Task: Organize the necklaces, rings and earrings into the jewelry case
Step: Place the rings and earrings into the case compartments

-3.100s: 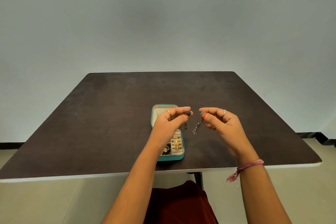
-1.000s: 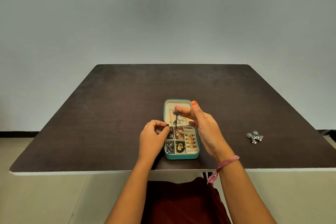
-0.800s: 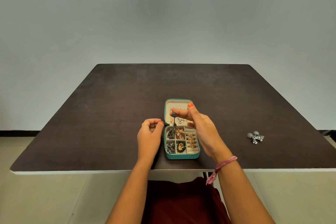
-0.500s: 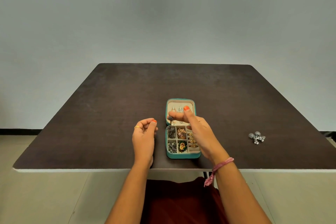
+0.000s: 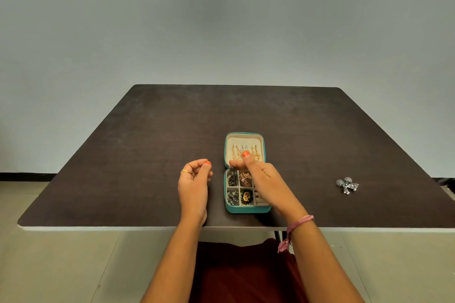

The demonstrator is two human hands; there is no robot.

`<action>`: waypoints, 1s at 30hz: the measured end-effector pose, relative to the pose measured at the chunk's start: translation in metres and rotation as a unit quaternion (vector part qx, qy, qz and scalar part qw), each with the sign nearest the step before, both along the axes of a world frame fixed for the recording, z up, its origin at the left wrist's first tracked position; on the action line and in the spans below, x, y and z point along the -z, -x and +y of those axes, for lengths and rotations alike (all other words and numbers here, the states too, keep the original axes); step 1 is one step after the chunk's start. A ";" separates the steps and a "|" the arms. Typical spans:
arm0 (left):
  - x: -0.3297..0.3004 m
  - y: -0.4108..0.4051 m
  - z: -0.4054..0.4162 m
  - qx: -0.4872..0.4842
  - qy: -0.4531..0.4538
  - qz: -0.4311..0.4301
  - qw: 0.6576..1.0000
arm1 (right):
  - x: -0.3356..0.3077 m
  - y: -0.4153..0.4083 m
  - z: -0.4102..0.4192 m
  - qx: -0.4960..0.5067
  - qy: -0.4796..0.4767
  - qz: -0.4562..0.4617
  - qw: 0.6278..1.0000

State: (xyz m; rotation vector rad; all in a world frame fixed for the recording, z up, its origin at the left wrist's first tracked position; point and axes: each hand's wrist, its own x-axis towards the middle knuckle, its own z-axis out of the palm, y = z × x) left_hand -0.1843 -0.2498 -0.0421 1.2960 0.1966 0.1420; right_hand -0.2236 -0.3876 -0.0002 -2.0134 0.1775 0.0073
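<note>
A small teal jewelry case [image 5: 246,209] lies open near the table's front edge, its lid flat behind it with gold chains [image 5: 256,154] hanging inside. The tray compartments hold dark silver earrings [image 5: 232,197], gold pieces [image 5: 245,179] and a green-and-gold piece [image 5: 246,196]. My right hand [image 5: 264,181] reaches over the tray, thumb and forefinger pinched on a dark dangling earring [image 5: 232,170] above the top-left compartment. My left hand [image 5: 194,186] rests on the table just left of the case, fingers curled, holding nothing. A silver earring pair [image 5: 347,185] lies on the table far right.
The dark brown table [image 5: 152,155] has a pale front edge close to my body. A plain grey wall stands behind it, and tiled floor shows below. A pink thread bracelet [image 5: 299,222] is on my right wrist.
My left hand let go of the earring and drew back left of the case. My right hand lowered the dark earring toward the tray's top-left compartment.
</note>
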 end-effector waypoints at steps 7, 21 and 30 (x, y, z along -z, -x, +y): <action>-0.001 0.001 0.001 0.001 -0.014 0.002 1.000 | -0.003 0.002 -0.003 -0.043 0.049 0.020 0.998; -0.003 0.002 0.001 0.004 -0.015 0.007 1.000 | 0.000 0.003 -0.012 -0.005 0.012 -0.011 1.000; -0.003 0.001 0.003 -0.003 0.025 0.016 1.000 | -0.001 0.011 -0.037 0.032 -0.045 -0.044 0.997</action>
